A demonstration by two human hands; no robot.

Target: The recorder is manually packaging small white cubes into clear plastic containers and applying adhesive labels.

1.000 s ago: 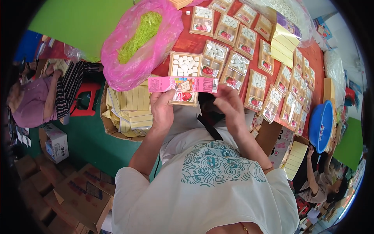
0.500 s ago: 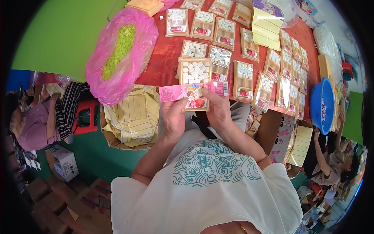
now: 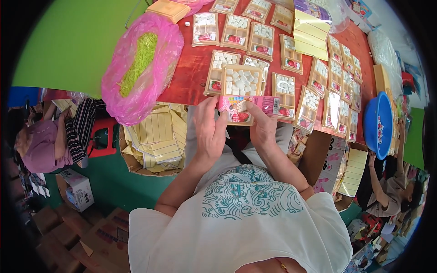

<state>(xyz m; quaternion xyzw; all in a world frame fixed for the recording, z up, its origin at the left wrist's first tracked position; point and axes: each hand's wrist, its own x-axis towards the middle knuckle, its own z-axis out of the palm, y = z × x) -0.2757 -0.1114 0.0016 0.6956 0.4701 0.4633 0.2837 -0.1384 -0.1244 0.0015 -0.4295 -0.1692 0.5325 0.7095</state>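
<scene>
Over the near table edge I hold a tan plastic tray (image 3: 242, 82) tilted toward me, its large upper compartment full of white cube-shaped pieces and a strawberry picture in its lower part. A pink paper band (image 3: 268, 104) lies across its middle; the right end sticks out past the tray. My right hand (image 3: 264, 129) grips tray and band, thumb on the front, fingers beneath. At the tray's left edge my left hand (image 3: 210, 132) is closed on the band, its thumb beside the edge. The band's left end is hidden there.
Several similar filled trays (image 3: 262, 37) cover the red table (image 3: 189, 82). A pink bag (image 3: 170, 50) of yellow-green strips lies at left, above a carton of yellow sheets (image 3: 157, 136). A blue basin (image 3: 378, 125) stands at right. Other people sit on both sides.
The tray and both hands have shifted slightly right. The band's left end, flat and sticking out before, is now turned back at the tray's edge by my left hand.
</scene>
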